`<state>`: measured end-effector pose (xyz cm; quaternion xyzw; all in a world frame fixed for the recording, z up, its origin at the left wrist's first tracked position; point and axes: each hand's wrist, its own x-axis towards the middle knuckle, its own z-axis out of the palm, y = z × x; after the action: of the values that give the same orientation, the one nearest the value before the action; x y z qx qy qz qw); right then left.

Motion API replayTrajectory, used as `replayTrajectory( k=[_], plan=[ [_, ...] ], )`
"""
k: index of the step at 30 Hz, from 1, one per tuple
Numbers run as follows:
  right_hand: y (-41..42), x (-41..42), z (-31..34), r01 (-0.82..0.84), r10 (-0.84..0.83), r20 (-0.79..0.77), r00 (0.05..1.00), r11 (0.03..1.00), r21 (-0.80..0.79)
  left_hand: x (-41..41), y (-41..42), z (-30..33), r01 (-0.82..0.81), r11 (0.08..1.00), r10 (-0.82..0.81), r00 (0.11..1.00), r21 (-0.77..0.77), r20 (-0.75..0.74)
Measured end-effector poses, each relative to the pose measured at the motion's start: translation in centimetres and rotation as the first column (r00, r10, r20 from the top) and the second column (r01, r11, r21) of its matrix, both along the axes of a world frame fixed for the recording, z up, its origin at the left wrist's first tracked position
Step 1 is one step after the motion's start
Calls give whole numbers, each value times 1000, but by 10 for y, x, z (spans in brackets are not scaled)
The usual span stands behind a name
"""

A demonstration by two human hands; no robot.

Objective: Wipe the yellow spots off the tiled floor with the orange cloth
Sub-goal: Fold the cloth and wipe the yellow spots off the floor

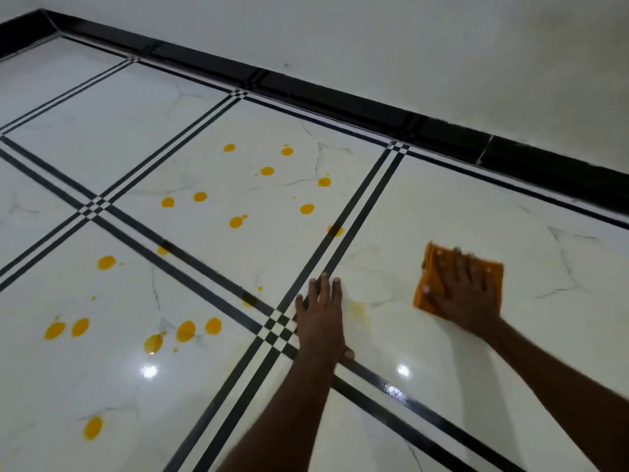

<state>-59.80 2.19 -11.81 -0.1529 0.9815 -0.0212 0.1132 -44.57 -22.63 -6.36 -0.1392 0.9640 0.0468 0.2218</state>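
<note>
Now right hand [464, 291] fingers spread, pressing orange cloth [429, 267] flat; left hand [320, 315] fingers straight on tiled floor [442, 206].

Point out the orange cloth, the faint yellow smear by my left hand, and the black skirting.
orange cloth [429, 257]: head view, far left corner.
faint yellow smear [359, 306]: head view, its middle.
black skirting [340, 93]: head view, mid-length face.

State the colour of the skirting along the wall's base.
Black, glossy skirting; it shows best, and only, in the head view.
</note>
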Motion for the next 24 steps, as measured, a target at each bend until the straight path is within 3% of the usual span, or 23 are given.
replayTrajectory(
  k=[4, 7, 11, 15, 19, 24],
  plan=[
    [-84, -7, -5, 9, -17, -99, 995, 997, -75, 22, 3, -2, -131, 990, 123, 985, -58, -125],
    [-135, 59, -2, -185, 179, -82, 980, 980, -71, 54, 6, 3, -264, 964, 263, 953, 12, -153],
    [-69, 139, 0, -329, 321, -93, 943, 939, -100, 105, -6, 0, -146, 985, 153, 985, 97, -79],
    [11, 106, 2, -117, 115, -78, 990, 993, -22, 138, -6, -7, -78, 994, 86, 991, 76, -101],
    [-27, 47, 16, 24, -26, -39, 999, 998, -65, 149, 3, -6, -147, 988, 154, 974, 50, -166],
    [-160, 127, 1, -298, 284, -145, 948, 950, -90, 164, -10, -8, -125, 990, 129, 989, 63, -77]
  ],
)
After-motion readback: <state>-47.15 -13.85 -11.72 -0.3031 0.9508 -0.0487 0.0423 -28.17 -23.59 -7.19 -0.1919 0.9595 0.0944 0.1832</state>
